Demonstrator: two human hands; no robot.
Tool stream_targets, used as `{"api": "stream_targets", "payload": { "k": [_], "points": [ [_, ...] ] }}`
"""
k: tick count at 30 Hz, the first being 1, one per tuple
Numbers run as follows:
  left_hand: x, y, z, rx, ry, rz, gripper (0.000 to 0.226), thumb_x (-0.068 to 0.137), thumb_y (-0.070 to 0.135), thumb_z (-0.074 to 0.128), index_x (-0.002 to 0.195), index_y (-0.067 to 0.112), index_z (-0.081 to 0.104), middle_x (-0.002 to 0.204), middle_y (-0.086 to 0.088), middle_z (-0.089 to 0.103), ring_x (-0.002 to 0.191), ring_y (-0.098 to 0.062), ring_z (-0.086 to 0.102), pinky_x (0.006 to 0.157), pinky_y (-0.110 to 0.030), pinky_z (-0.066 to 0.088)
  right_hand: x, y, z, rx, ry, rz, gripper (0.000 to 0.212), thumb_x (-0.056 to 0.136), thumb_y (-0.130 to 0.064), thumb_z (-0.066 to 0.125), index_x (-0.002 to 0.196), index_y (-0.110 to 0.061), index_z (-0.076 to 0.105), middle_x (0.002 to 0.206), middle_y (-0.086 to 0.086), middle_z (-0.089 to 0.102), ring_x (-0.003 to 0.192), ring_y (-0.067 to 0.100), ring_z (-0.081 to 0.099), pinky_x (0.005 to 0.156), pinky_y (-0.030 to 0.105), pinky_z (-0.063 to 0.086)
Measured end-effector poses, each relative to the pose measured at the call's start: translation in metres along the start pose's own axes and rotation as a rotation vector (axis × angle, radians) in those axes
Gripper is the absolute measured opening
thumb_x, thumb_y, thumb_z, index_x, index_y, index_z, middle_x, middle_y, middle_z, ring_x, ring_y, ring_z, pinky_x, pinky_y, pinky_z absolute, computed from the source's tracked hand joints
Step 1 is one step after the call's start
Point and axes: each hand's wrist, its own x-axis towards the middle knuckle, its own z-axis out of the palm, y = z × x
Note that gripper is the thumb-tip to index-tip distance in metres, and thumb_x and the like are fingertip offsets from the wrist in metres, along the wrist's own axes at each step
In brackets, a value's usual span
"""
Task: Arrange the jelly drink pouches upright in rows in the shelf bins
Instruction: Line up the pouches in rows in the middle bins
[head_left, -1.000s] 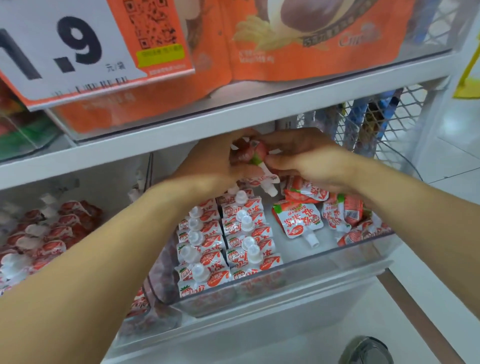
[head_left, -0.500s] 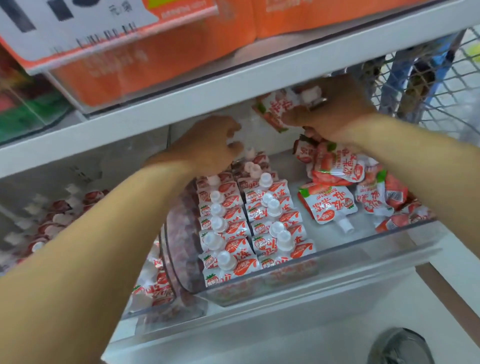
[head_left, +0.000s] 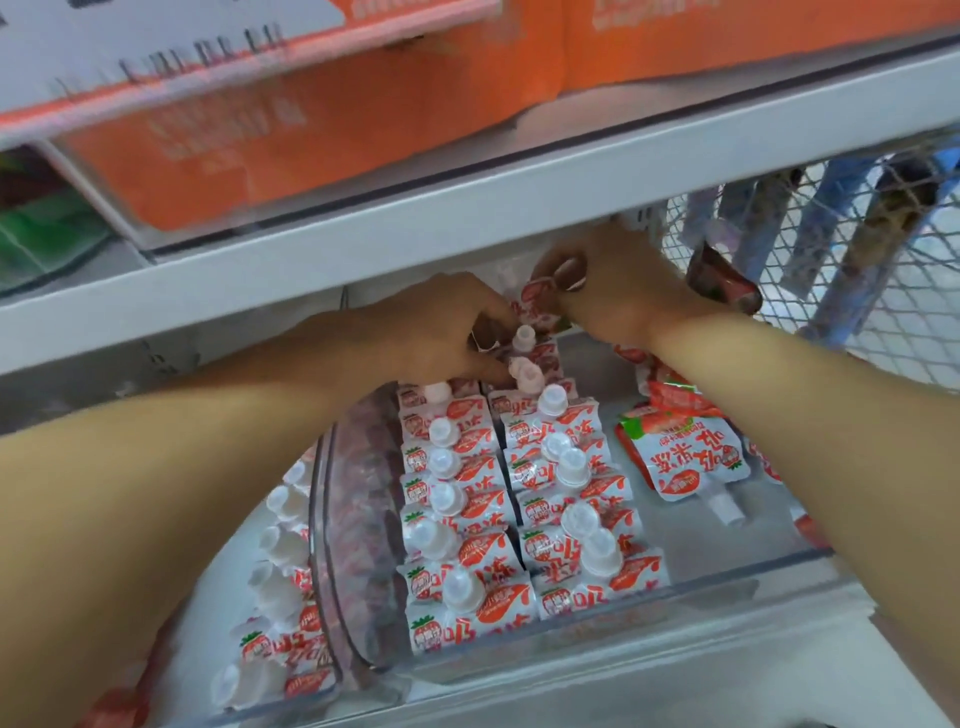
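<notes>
Jelly drink pouches are stood upright in two rows along the left of a clear shelf bin, white caps up. Since half a second ago, the pouch then raised high in the right hand has been brought down to the back of the second row, where it is pinched by curled fingers. The left hand, earlier apart, is now closed around pouch tops there. One loose pouch lies flat (strawberry picture, red Chinese lettering, not legible). An orange price sign above is blurred.
</notes>
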Motion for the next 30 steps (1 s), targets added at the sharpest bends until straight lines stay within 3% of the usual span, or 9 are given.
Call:
{"api": "stream_targets", "payload": {
  "k": [2, 6, 12, 14, 17, 20, 23, 27, 30],
  "points": [
    [0.000, 0.001, 0.000, 0.017, -0.005, 0.020, 0.029, 0.077, 0.039, 0.078, 0.101, 0.026, 0.068, 0.085, 0.019, 0.063, 0.076, 0.000, 0.060, 0.065, -0.015, 0.042, -0.002, 0.003, 0.001, 0.012, -0.027, 0.049, 0.012, 0.084, -0.018, 0.075, 0.092, -0.024, 0.070, 0.098, 0.001, 0.068, 0.086, 0.014, 0.067, 0.068, 0.024, 0.052],
    [-0.001, 0.002, 0.000, 0.053, -0.004, 0.008, 0.027, 0.084, 0.029, 0.072, 0.107, 0.021, 0.063, 0.100, 0.007, 0.067, 0.088, -0.012, 0.063, 0.076, -0.029, 0.051, -0.006, 0.004, 0.000, 0.128, -0.127, 0.139, 0.009, 0.089, -0.014, 0.070, 0.096, -0.020, 0.071, 0.096, 0.003, 0.071, 0.084, 0.019, 0.070, 0.078, 0.039, 0.061],
    [-0.001, -0.001, -0.001, 0.087, 0.071, -0.049, 0.012, 0.090, 0.029, 0.064, 0.096, 0.021, 0.057, 0.092, 0.004, 0.063, 0.083, -0.016, 0.060, 0.067, -0.027, 0.040, -0.002, 0.000, 0.003, 0.205, -0.237, 0.208, 0.018, 0.095, -0.012, 0.059, 0.105, -0.019, 0.073, 0.110, 0.006, 0.069, 0.092, 0.023, 0.070, 0.084, 0.038, 0.060],
    [-0.002, -0.003, -0.004, 0.060, 0.093, -0.086, 0.017, 0.085, 0.034, 0.069, 0.092, 0.022, 0.059, 0.086, 0.008, 0.062, 0.080, -0.015, 0.061, 0.067, -0.027, 0.044, -0.004, -0.002, 0.005, 0.159, -0.274, 0.193, 0.024, 0.098, -0.015, 0.055, 0.114, -0.023, 0.071, 0.114, 0.000, 0.069, 0.098, 0.018, 0.067, 0.091, 0.034, 0.056],
    [-0.004, -0.005, -0.009, -0.009, 0.104, -0.138, 0.040, 0.078, 0.037, 0.076, 0.108, 0.018, 0.059, 0.096, 0.005, 0.061, 0.079, -0.010, 0.059, 0.059, -0.013, 0.040, -0.008, -0.002, 0.004, 0.292, -0.379, 0.280, 0.033, 0.101, -0.009, 0.048, 0.125, -0.022, 0.067, 0.111, 0.000, 0.072, 0.097, 0.017, 0.070, 0.089, 0.033, 0.057],
    [-0.004, -0.009, -0.013, -0.145, 0.080, -0.209, 0.063, 0.076, 0.034, 0.077, 0.129, 0.014, 0.049, 0.115, -0.002, 0.054, 0.091, -0.014, 0.055, 0.063, -0.008, 0.041, -0.009, -0.003, -0.002, 0.434, -0.441, 0.370, 0.030, 0.099, -0.011, 0.052, 0.127, -0.017, 0.063, 0.113, 0.009, 0.071, 0.101, 0.026, 0.070, 0.091, 0.043, 0.057],
    [-0.003, -0.010, -0.011, -0.224, 0.054, -0.211, 0.076, 0.074, 0.037, 0.077, 0.138, 0.014, 0.042, 0.124, -0.004, 0.053, 0.102, -0.016, 0.052, 0.081, -0.019, 0.045, -0.009, -0.009, -0.015, 0.428, -0.405, 0.426, 0.036, 0.094, -0.015, 0.064, 0.127, -0.005, 0.056, 0.120, 0.015, 0.063, 0.099, 0.032, 0.069, 0.081, 0.040, 0.060],
    [0.003, -0.002, -0.006, -0.184, 0.044, -0.170, 0.068, 0.074, 0.024, 0.081, 0.133, 0.014, 0.049, 0.115, 0.000, 0.058, 0.097, -0.013, 0.054, 0.069, -0.011, 0.040, -0.011, -0.013, -0.023, 0.434, -0.490, 0.422, 0.041, 0.085, -0.019, 0.075, 0.120, -0.008, 0.058, 0.112, 0.013, 0.069, 0.096, 0.032, 0.071, 0.083, 0.045, 0.060],
    [0.011, 0.003, -0.002, -0.270, -0.071, -0.239, 0.056, 0.074, 0.008, 0.079, 0.124, 0.001, 0.054, 0.101, -0.004, 0.057, 0.090, -0.015, 0.052, 0.059, -0.012, 0.037, -0.013, -0.006, -0.011, 0.393, -0.403, 0.447, 0.052, 0.075, -0.019, 0.084, 0.120, -0.007, 0.060, 0.108, 0.012, 0.072, 0.100, 0.031, 0.069, 0.092, 0.048, 0.055]
  ]
}}
